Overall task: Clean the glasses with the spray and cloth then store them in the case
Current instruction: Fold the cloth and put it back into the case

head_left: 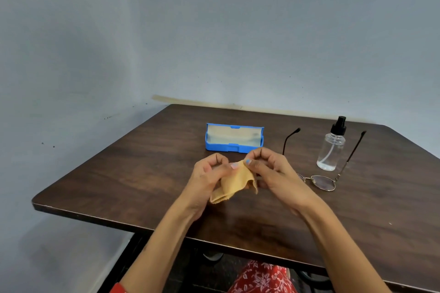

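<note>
Yellow cleaning cloth hung pinched between left hand and right hand above the wooden table; wire-framed glasses lay beside the spray bottle, the blue case open behind.

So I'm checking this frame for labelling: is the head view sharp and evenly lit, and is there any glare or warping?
Head view: soft, even light, only faint shadows under the hands on the table; wide-angle warp bows the table edges; the bottle shows pale highlights but no harsh glare; the glasses lenses are dim, the cloth slightly soft; the case reads clearly.
</note>
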The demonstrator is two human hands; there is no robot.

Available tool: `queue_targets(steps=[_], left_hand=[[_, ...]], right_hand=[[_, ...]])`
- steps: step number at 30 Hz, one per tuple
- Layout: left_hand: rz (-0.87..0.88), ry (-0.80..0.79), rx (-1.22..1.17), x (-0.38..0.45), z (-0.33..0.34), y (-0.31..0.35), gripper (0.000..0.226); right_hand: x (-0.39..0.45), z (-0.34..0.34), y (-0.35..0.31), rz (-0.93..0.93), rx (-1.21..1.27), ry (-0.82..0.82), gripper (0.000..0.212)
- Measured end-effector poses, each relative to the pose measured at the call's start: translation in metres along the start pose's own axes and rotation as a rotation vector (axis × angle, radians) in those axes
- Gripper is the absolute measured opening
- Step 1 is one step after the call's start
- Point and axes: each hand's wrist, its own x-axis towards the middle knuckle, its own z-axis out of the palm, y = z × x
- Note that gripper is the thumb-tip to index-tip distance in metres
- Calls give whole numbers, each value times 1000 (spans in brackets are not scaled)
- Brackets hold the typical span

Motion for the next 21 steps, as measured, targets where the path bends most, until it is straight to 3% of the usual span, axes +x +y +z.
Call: queue_targets(steps=[5,12,15,18,21], left_hand=[[-106,-95,205,2,-31,15,16],[-274,-211,172,6,-71,29,11],[-315,-153,234,9,-91,35,32],[-362,-57,230,15,-106,41,50],[-398,54,199,25,-114,44,39]], right_hand=[[9,-4,-1,135,56,28,6],[20,-1,3,298,153,-11,10],[23,-5,5,437,184,-79,20],[27,-2,9,568,123,-149,9],[37,4,13,572,138,10,8]])
